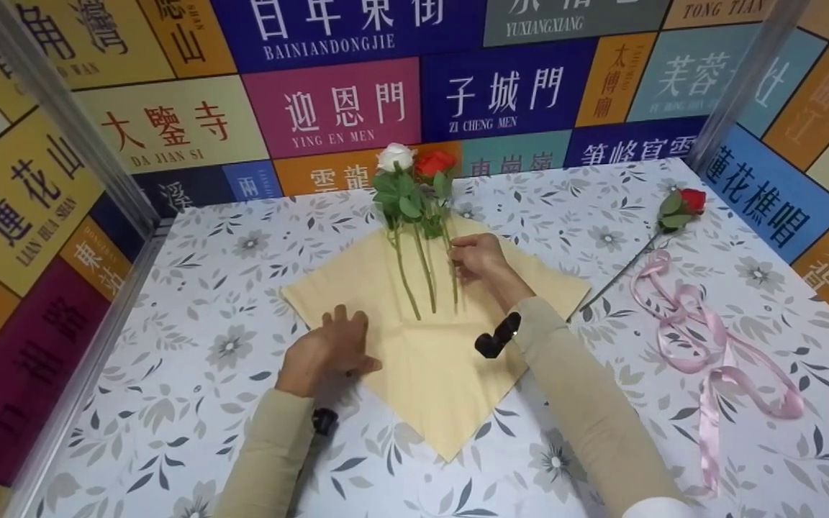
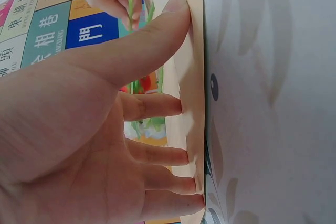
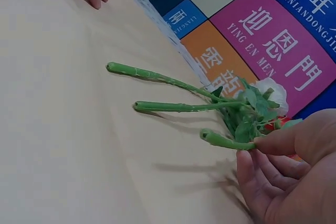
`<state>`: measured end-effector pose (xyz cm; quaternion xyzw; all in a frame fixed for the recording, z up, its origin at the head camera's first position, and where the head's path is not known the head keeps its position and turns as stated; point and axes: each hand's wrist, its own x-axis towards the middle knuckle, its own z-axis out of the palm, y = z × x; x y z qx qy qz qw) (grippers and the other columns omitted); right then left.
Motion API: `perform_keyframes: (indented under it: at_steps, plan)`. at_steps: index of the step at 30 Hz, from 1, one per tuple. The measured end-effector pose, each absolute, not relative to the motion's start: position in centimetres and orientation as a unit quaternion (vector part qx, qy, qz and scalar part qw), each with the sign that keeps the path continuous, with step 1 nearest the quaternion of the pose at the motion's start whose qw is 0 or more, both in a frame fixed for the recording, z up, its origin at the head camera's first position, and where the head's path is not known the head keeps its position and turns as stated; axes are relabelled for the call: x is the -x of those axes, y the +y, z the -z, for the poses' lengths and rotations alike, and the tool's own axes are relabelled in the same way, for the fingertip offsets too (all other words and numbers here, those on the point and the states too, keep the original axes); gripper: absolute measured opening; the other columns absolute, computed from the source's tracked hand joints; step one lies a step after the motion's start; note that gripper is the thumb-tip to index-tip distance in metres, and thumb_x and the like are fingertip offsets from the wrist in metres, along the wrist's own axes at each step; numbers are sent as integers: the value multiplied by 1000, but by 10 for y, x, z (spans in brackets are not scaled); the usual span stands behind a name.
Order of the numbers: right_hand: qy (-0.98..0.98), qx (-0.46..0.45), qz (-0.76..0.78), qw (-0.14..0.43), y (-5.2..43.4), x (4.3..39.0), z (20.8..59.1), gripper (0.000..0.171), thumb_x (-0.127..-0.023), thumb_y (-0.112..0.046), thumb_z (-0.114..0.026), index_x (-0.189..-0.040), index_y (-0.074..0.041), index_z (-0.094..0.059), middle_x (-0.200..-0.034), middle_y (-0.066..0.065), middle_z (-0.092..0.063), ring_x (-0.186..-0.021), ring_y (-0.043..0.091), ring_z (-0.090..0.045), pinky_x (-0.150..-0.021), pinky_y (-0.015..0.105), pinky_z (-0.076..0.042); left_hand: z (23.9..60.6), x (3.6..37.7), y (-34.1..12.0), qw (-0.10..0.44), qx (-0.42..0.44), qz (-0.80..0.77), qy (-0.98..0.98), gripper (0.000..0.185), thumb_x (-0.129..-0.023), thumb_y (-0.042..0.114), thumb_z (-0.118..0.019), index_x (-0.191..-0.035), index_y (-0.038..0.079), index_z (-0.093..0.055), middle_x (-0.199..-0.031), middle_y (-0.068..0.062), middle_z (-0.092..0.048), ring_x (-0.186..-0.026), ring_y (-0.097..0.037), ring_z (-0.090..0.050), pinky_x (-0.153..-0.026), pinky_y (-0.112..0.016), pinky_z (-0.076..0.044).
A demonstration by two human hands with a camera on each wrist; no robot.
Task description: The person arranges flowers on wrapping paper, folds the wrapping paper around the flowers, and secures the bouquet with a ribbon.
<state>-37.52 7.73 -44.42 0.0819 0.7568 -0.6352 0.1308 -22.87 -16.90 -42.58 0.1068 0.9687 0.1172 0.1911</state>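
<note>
A sheet of cream wrapping paper [image 1: 429,388] lies on the table with one corner toward me. On its far part are a white rose [image 1: 395,157], a red rose [image 1: 435,164] and three green stems, blooms pointing away. My right hand [image 1: 479,257] pinches the rightmost green stem [image 3: 226,141] between thumb and fingers; which bloom it carries is hard to tell among the leaves. My left hand [image 1: 328,345] rests at the paper's left edge, fingers extended and fingertips touching the paper, holding nothing.
Another red rose [image 1: 692,200] lies at the right, its dark stem reaching toward the paper's right corner. A curled pink ribbon [image 1: 688,352] is spread beside it. Panels with printed signs [image 1: 346,104] stand behind and along both sides of the flower-patterned table [image 1: 191,345].
</note>
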Motion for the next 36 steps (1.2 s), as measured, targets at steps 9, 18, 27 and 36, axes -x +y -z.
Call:
perform_keyframes:
  at_steps: [9,18,27,36]
  plan:
    - [780,-59,615,97,53,374,449,36,-94,0,-58,-129,0,-65,-92,11,-69,-45,8,-49,-46,22,-43,425,228,-169,188,-111,-113,969,53,-86,37,-77,-112,1,-48,-119,-26,-44,-100,-38,-47,-83,-52,-50]
    - [775,-71,617,114,39,371,457,35,-92,3,-57,-126,-1,-65,-117,19,-69,-45,8,-43,-51,25,-42,427,228,-169,182,-110,-127,969,53,-85,36,-78,-113,1,-50,-120,-25,-43,-101,-37,-44,-84,-51,-51]
    - [841,-40,533,84,36,367,461,33,-94,-3,-58,-125,-5,-69,-121,15,-71,-47,7,-49,-43,22,-38,427,228,-169,181,-112,-124,969,53,-85,36,-78,-112,1,-50,-118,-25,-44,-101,-38,-45,-86,-53,-51]
    - [859,-36,507,58,41,367,455,30,-92,-5,-59,-119,-4,-72,-119,15,-72,-52,8,-54,-45,21,-44,425,228,-170,191,-102,-123,968,56,-86,39,-77,-117,2,-50,-127,-29,-44,-114,-46,-49,-90,-55,-52]
